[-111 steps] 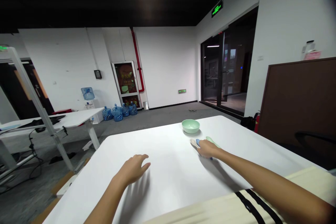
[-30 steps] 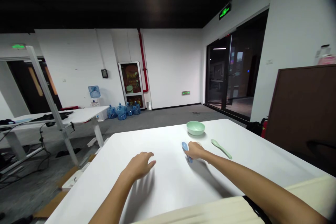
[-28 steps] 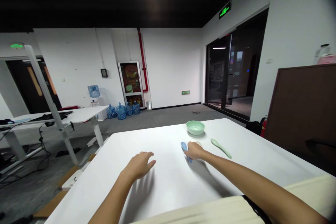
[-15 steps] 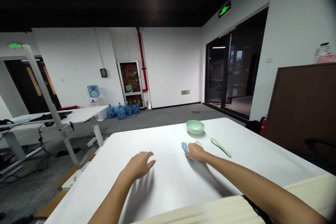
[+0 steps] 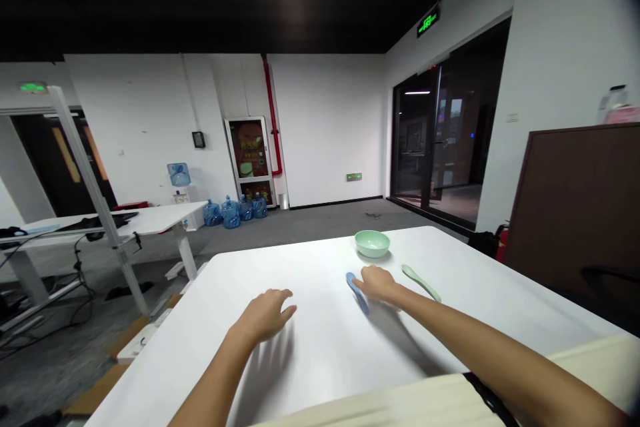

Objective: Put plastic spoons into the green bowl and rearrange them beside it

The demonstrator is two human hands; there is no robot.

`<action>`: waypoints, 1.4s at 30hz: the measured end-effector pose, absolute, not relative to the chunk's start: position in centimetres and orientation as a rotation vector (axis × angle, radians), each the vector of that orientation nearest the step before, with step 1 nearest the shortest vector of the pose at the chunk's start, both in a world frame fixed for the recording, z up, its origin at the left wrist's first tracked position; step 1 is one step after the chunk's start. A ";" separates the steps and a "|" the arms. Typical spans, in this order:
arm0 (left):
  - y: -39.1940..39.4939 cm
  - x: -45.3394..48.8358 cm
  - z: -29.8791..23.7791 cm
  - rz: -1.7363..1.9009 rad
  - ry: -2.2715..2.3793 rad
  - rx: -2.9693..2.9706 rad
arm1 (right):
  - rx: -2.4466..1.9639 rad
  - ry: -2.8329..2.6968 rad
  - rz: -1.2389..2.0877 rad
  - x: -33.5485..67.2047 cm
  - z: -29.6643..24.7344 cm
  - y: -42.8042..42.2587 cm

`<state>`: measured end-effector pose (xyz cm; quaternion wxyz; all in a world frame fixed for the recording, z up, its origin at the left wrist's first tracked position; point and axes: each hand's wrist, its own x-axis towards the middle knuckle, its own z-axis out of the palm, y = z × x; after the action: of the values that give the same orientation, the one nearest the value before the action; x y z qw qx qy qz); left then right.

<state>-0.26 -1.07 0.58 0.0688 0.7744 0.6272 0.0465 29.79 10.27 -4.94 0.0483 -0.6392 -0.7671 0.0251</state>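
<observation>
My left hand [image 5: 270, 315] hovers over the white table [image 5: 320, 353], palm down, its thumb and fingers apart and nothing in them. My right hand [image 5: 379, 283] is farther forward, just right of a blue spoon [image 5: 358, 295] that lies on the table. Its thumb reaches the edge of that spoon in the view, with the fingers slightly curled and a small gap to the thumb; contact is unclear. A pale spoon lies behind or under this hand and is almost wholly hidden. Beyond stands a light green bowl [image 5: 373, 245]; a light green spoon [image 5: 421, 283] lies to the right.
A second white table [image 5: 165, 213] with cables and a metal post [image 5: 83, 167] stand at left. Several blue water bottles [image 5: 231, 212] sit on the floor by the wall. A brown panel [image 5: 575, 200] rises at right.
My right hand has moved slightly up and right off the blue spoon, uncovering more of its handle and covering the pale spoon. The left hand has not moved.
</observation>
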 end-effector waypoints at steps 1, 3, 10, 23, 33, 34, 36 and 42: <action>-1.1 -0.3 0.6 0.140 1.889 2.332 | -1.950 -2.328 0.066 30.1 -4.3 10.3; -1.1 -0.2 0.6 0.139 1.889 2.338 | -1.954 -2.305 0.040 30.8 -3.2 10.2; -1.1 -0.2 0.5 0.159 1.897 2.351 | -1.887 -2.232 0.006 35.3 -1.2 8.6; -0.8 0.0 0.4 0.125 1.914 2.339 | -1.857 -2.203 0.077 39.3 -3.4 6.9; -0.4 -0.3 -0.1 0.132 1.894 2.348 | -1.883 -2.168 0.132 40.3 -3.5 7.2; -0.5 -0.3 0.0 0.126 1.898 2.344 | -1.883 -2.169 0.142 40.2 -3.5 7.1; -0.6 -0.2 0.1 0.119 1.898 2.340 | -1.880 -2.174 0.163 40.1 -3.5 7.1; -0.7 -0.3 0.0 0.119 1.897 2.347 | -1.871 -2.172 0.177 40.0 -3.4 6.8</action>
<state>-0.27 -0.69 -0.01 0.0608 0.7757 0.6270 0.0395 40.00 6.78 -3.36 0.1345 -0.6455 -0.7493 0.0612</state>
